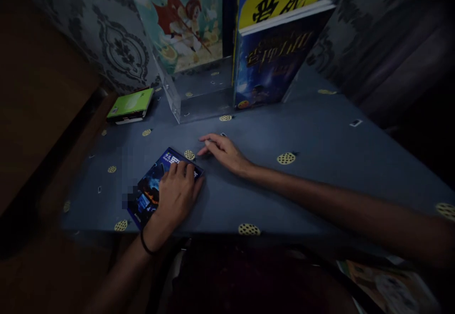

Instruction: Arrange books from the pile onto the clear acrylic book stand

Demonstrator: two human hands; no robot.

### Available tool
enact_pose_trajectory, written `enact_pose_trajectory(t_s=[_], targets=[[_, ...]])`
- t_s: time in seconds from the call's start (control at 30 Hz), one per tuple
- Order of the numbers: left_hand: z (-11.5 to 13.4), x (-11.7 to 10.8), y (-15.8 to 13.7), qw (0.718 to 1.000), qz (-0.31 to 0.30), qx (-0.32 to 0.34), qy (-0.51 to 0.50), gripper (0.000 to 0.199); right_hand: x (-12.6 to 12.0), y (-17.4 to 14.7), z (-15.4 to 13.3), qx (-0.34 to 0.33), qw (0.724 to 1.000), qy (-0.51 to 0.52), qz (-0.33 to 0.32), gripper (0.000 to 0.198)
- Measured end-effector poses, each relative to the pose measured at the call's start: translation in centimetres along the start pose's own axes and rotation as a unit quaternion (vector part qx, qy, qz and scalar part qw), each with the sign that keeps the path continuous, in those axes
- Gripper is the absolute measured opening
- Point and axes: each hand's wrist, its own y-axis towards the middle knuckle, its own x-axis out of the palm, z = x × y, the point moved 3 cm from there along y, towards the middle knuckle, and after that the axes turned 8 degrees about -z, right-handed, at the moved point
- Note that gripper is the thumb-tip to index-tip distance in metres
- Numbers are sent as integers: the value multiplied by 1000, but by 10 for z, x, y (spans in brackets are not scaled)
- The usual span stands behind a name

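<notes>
A dark blue book (151, 183) with white lettering on its cover lies aslant near the table's front left. My left hand (176, 188) is over its right part, fingers bent across the cover and thumb at the right edge; the fingertips are partly hidden. Just right of the book's far corner is my right hand (223, 152), low over the tablecloth, its fingers apart and nothing in them. The patterned blue-grey tablecloth (227, 190) lies beneath both hands.
Picture books (188, 29) and a dark blue book (273, 62) stand upright at the back in a clear acrylic stand (206, 107). A small stack with a green book (131, 104) on top lies at the back left. Patterned wallpaper (122, 50) rises behind.
</notes>
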Motion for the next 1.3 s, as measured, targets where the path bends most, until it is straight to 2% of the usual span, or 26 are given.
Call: enact_pose_trajectory(t_s=[0.07, 0.2, 0.37, 0.5, 0.7, 0.93, 1.13, 1.2, 1.3], targets=[[3, 0, 2, 1000, -4, -13, 14, 25, 2, -1, 2, -23, 999, -25, -13, 27], [2, -1, 2, 1000, 19, -11, 6, 25, 1, -5, 3, -53, 998, -10, -33, 29], [-7, -7, 4, 997, 53, 31, -52, 24, -1, -8, 0, -65, 997, 6, -35, 29], [-10, -10, 6, 994, 52, 51, -77, 27, -2, -10, -2, -75, 997, 13, -35, 30], [-7, -8, 5, 996, 50, 45, -53, 32, -2, -11, -2, -82, 996, 21, -30, 30], [-2, -3, 1, 999, 39, 22, -20, 27, -2, -15, -7, -112, 993, 12, -36, 31], [-1, 0, -3, 999, 43, 16, -19, 25, 5, -23, -13, -143, 982, -97, -73, 32], [0, 1, -4, 998, 51, 21, -15, 25, 7, -24, -14, -164, 969, -169, -76, 32], [-4, 2, -2, 997, 64, 32, -22, 25, 13, -26, -14, -185, 933, -294, -94, 32]])
